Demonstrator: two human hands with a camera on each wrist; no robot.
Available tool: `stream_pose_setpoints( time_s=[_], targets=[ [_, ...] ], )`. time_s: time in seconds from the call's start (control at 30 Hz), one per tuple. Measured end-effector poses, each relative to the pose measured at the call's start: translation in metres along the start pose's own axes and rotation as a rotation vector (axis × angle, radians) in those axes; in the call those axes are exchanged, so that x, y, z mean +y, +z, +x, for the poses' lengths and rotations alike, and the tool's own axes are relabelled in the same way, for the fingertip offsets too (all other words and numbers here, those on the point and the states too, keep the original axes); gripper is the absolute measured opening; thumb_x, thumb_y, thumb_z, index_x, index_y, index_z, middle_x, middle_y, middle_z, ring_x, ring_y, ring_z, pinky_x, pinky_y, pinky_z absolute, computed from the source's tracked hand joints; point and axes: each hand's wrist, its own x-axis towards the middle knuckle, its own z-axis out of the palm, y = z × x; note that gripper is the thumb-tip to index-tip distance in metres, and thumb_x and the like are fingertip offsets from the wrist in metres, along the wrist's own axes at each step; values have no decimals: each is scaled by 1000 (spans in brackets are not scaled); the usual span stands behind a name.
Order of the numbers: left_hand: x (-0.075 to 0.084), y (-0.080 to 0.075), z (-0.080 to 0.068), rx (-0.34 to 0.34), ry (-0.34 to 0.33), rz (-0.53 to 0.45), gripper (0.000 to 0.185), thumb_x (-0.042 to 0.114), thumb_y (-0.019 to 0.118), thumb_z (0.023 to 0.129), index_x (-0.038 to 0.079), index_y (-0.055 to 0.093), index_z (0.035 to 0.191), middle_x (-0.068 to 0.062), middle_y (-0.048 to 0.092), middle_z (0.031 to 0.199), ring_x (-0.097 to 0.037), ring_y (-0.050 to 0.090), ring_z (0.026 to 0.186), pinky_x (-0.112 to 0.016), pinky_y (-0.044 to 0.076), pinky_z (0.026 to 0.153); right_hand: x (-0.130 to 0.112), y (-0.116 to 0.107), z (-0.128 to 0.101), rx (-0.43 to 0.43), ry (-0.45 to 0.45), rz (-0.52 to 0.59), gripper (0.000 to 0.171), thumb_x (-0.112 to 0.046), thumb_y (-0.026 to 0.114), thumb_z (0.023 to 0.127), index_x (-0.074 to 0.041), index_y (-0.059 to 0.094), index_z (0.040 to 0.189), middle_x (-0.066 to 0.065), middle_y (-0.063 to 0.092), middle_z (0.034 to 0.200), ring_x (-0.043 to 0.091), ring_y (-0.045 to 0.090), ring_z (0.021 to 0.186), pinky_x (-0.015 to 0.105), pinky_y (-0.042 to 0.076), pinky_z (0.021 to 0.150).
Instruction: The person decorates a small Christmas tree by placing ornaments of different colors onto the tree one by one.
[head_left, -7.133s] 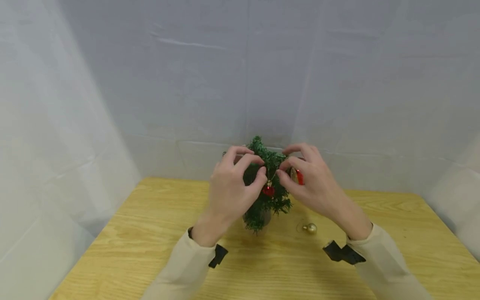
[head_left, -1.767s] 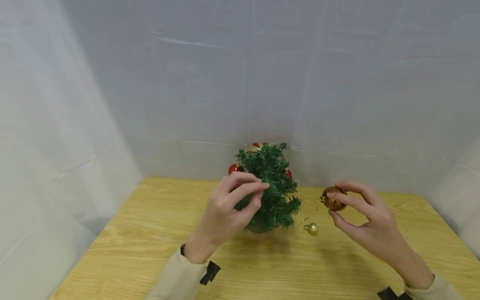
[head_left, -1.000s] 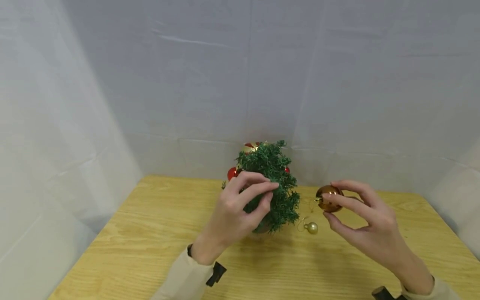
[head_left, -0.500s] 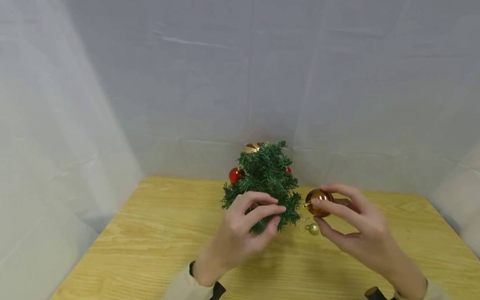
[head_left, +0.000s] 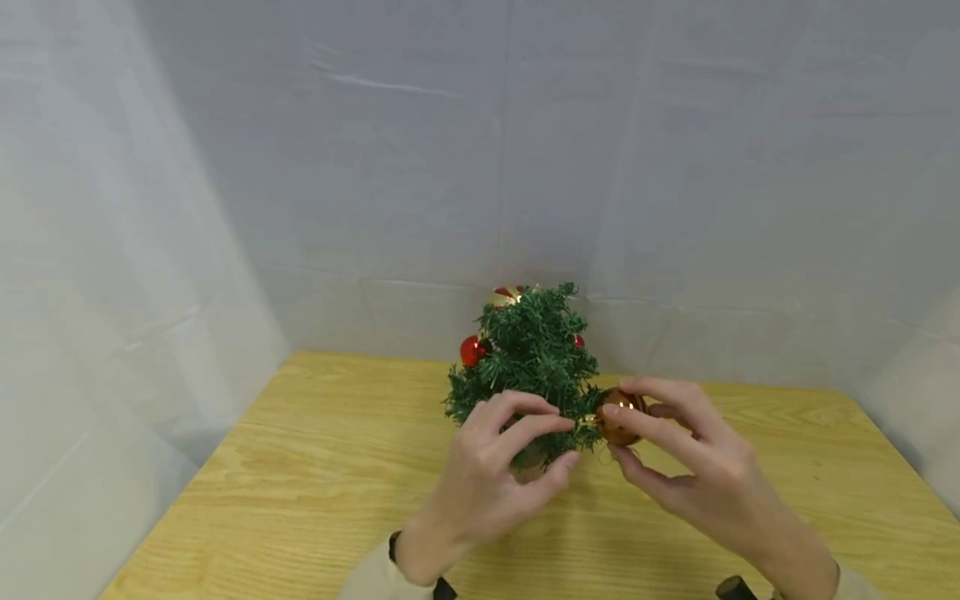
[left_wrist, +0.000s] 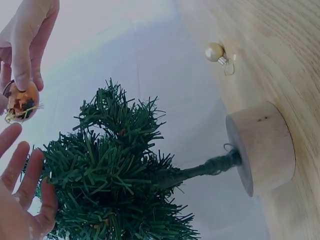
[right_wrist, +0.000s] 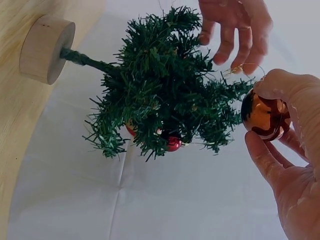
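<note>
A shiny copper bauble (head_left: 621,419) is pinched between the thumb and fingers of my right hand (head_left: 697,454), at the tree's right side. Its gold cap points left. My left hand (head_left: 487,475) is just left of that cap, thumb and index finger apart. In the right wrist view a thin gold loop (right_wrist: 237,69) reaches from the bauble up to the left fingertips. Behind both hands stands a small green Christmas tree (head_left: 536,350) on a round wooden base (left_wrist: 270,145). A red bauble (head_left: 471,351) hangs on its left side.
On the table (head_left: 337,467), a small gold bauble (left_wrist: 214,52) lies near the tree's base; the right hand mostly hides it in the head view. A red-and-gold ornament (head_left: 504,296) shows near the treetop. A pale sheet (head_left: 420,167) hangs behind the table.
Over the last second the copper bauble has come left to the tree in my right hand, while my left hand moved down and right. Earlier, both hands were at a red bauble's string; the tree has since turned.
</note>
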Motion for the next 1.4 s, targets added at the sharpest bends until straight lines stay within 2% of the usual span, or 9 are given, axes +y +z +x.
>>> stream_pose_setpoints(
  time_s=[0.43, 0.6, 0.7, 0.83, 0.9, 1.0, 1.13, 1.2, 1.4],
  targets=[
    [3, 6, 1, 52, -48, 29, 6, 19, 74, 92, 17, 75, 97, -1, 68, 112, -14, 67, 98, -28, 53, 81, -4, 3, 6, 9, -45, -6, 33, -26, 57, 104, 1, 75, 108, 28, 64, 111, 26, 60, 102, 13, 54, 85],
    [3, 5, 1, 75, -35, 41, 4, 16, 73, 92, 17, 75, 96, -1, 68, 111, -14, 66, 96, -28, 52, 79, -4, 3, 4, 4, -35, -8, 33, -26, 57, 104, 1, 75, 109, 27, 63, 111, 23, 61, 100, 14, 54, 84],
    [0, 2, 1, 103, 23, 101, 5, 18, 70, 94, 16, 75, 93, -1, 69, 106, -14, 67, 93, -29, 50, 77, -4, 2, 0, -22, 5, 1, 35, -28, 56, 103, 1, 74, 111, 27, 61, 114, 20, 63, 97, 12, 54, 82],
    [-5, 0, 3, 139, 191, 264, 14, 20, 65, 97, 17, 77, 90, 2, 72, 94, -12, 67, 82, -31, 50, 74, -5, 3, -5, -78, 64, 15, 34, -30, 55, 101, -3, 73, 111, 25, 58, 117, 15, 64, 89, 10, 53, 77],
    [-7, 0, 3, 161, 284, 342, 16, 19, 63, 97, 18, 77, 89, 4, 73, 88, -10, 66, 76, -32, 51, 73, -5, 4, -6, -93, 58, 30, 30, -28, 54, 101, -4, 72, 108, 22, 59, 116, 12, 61, 87, 10, 51, 75],
    [-8, 0, 4, 190, 379, 404, 17, 17, 62, 97, 19, 76, 88, 6, 72, 83, -7, 64, 69, -31, 51, 69, -6, 7, -6, -97, 38, 24, 26, -25, 53, 102, -7, 72, 101, 15, 64, 112, 14, 60, 91, 12, 50, 81],
    [-9, 1, 4, 210, 443, 425, 18, 19, 61, 98, 18, 77, 88, 7, 72, 80, -7, 63, 66, -28, 50, 66, -5, 11, -6, -101, 17, -25, 28, -26, 51, 106, -11, 72, 96, 3, 70, 103, 16, 60, 93, 15, 49, 83],
    [-9, 1, 4, 205, 456, 424, 20, 20, 61, 100, 17, 77, 89, 7, 72, 79, -7, 64, 66, -27, 50, 66, -5, 13, -6, -106, 3, -43, 29, -27, 51, 107, -12, 73, 96, -1, 71, 98, 14, 60, 89, 15, 50, 78],
    [-10, 1, 2, 186, 448, 415, 22, 22, 60, 101, 17, 78, 90, 7, 73, 79, -7, 65, 65, -25, 50, 65, -5, 17, -6, -111, -41, -54, 29, -27, 53, 107, -12, 75, 95, -4, 72, 92, 11, 59, 79, 15, 48, 68]
  ],
)
